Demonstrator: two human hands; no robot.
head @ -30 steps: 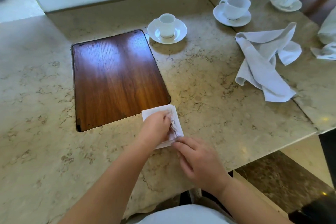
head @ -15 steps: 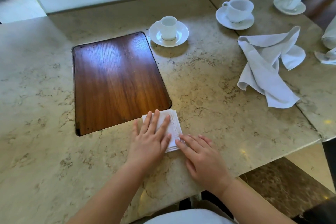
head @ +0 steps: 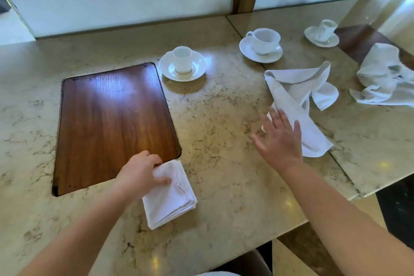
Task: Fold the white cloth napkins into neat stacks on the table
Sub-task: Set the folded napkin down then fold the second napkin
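A folded white napkin [head: 170,197] lies on the marble table [head: 224,130] just below the wooden inlay's near right corner. My left hand [head: 140,175] grips its upper left corner. My right hand [head: 280,139] hovers with fingers spread over the near end of a loose, crumpled white napkin [head: 298,96] at the right; whether it touches the cloth is unclear. A second crumpled napkin [head: 385,76] lies at the far right edge.
A dark wooden inlay panel [head: 112,123] sits in the table's left half. Three white cups on saucers stand at the back: one [head: 182,63] by the panel, one [head: 261,45] right of it, one [head: 322,32] farther right. The table's near right edge [head: 313,219] drops off.
My right hand left the folded napkin and reached right to the crumpled one. My left hand went from pressing flat to gripping the folded napkin's corner. The camera view tilted up.
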